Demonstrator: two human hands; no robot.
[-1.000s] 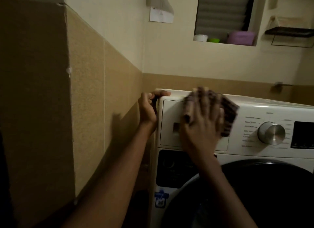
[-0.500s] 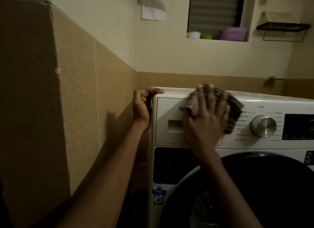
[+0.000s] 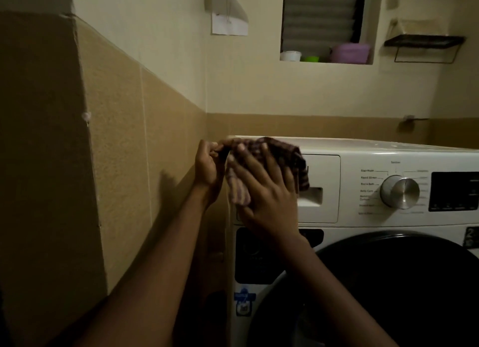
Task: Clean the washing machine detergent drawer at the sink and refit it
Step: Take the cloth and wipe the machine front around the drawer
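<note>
The white washing machine (image 3: 363, 144) stands against the tiled wall. Its detergent drawer (image 3: 324, 188) sits closed in the front panel, flush, with its handle recess showing right of my hand. My right hand (image 3: 261, 191) lies flat on a dark checked cloth (image 3: 298, 162) and presses it against the drawer's left part and the machine's top left corner. My left hand (image 3: 208, 165) grips the machine's top left corner, fingers curled at the cloth's edge. The left half of the drawer front is hidden by my right hand and the cloth.
A silver dial (image 3: 400, 192) and a dark display (image 3: 455, 191) sit right of the drawer. The round dark door (image 3: 388, 282) fills the lower right. A tiled wall (image 3: 116, 152) stands close on the left. A window ledge (image 3: 326, 61) holds tubs; a wire shelf (image 3: 423, 42) hangs at upper right.
My right hand has slid the cloth leftward across the drawer front to the machine's top left corner, uncovering the handle recess. My left hand stays at that corner.
</note>
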